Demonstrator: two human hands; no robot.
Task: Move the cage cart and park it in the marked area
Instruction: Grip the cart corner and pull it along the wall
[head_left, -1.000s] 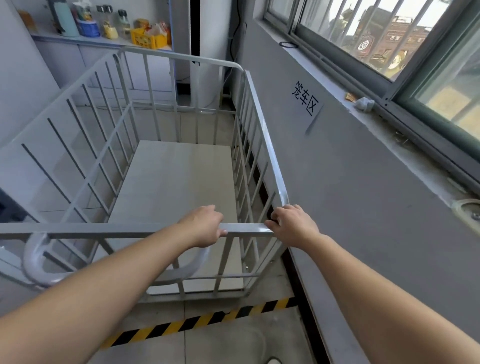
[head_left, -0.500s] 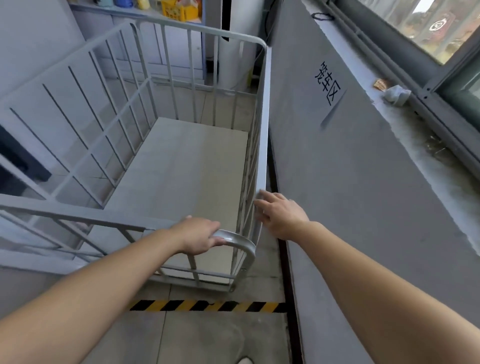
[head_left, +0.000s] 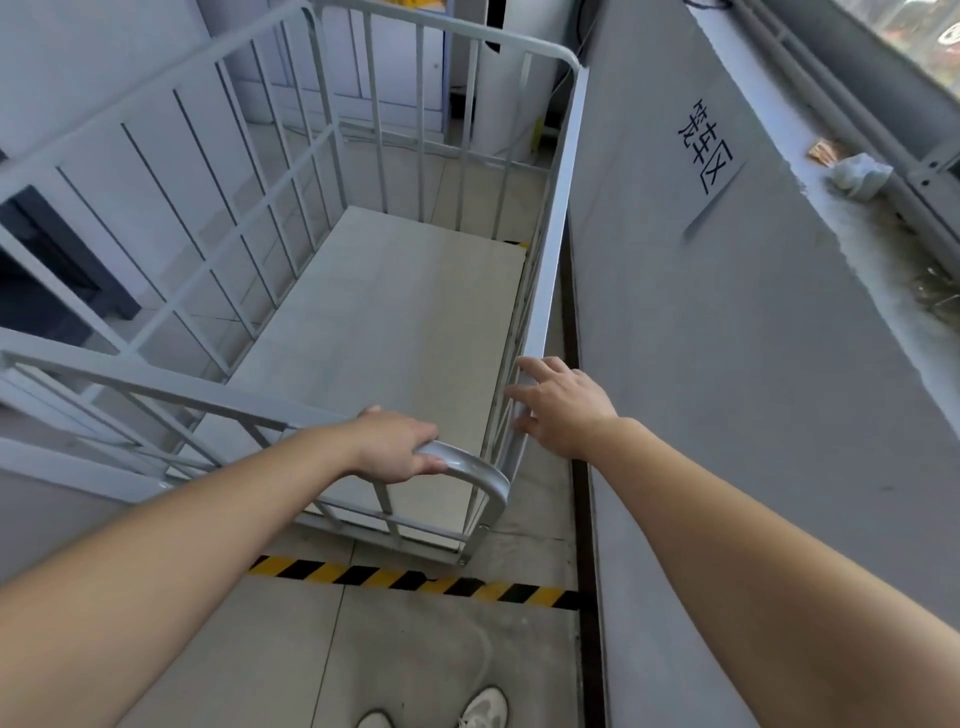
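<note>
The grey metal cage cart (head_left: 558, 197) stands in front of me, its right side close along the grey wall. Its pale floor board (head_left: 395, 332) carries nothing. My left hand (head_left: 397, 447) is closed around the cart's curved handle (head_left: 467, 465) at the near right corner. My right hand (head_left: 558, 402) lies with fingers spread against the near end of the cart's right top rail. A yellow-and-black striped floor line (head_left: 415, 578) runs just behind the cart's near edge; a small piece of such tape (head_left: 517, 243) shows at the far right corner.
The grey wall (head_left: 727, 364) at right bears a sign with black characters (head_left: 704, 145). A window ledge above it holds a crumpled white thing (head_left: 857, 174). White cabinets stand beyond the cart. My white shoes (head_left: 483, 709) are on the tiled floor.
The cart has rolled forward past the striped line and closer along the wall. My right hand let go of the near rail and opened against the side rail. My view tilted down.
</note>
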